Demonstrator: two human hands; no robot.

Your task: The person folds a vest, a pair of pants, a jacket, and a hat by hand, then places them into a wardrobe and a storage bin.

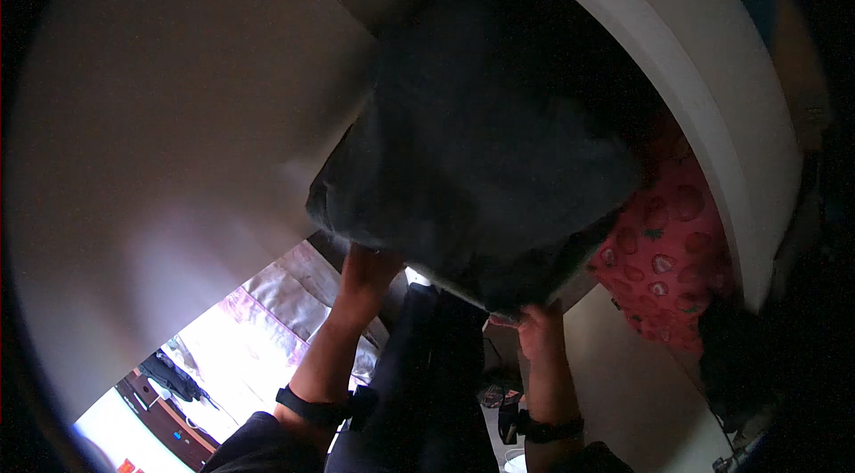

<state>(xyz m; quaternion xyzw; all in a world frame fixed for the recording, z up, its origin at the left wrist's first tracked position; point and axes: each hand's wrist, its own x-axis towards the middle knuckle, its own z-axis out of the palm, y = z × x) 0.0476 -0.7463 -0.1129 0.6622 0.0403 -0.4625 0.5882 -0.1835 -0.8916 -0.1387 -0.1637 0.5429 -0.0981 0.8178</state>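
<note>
A dark grey folded cloth item point(463, 152), perhaps a garment, fills the middle of the view; its exact kind cannot be made out in the dim light. Its near edge rests in both my hands. My left hand point(370, 270) grips the left part of that edge, with the fingers hidden beneath the cloth. At the near right corner, my right hand point(539, 329) is closed on the same cloth, its fingers partly hidden. Dark straps circle both my wrists.
A pale panel point(160, 161) stands along the left. A white board edge point(695, 90) curves down the right side. Pink strawberry-patterned fabric point(663, 259) lies by it, with a black item point(739, 357) below. Behind at lower left is a brightly lit bed point(258, 326).
</note>
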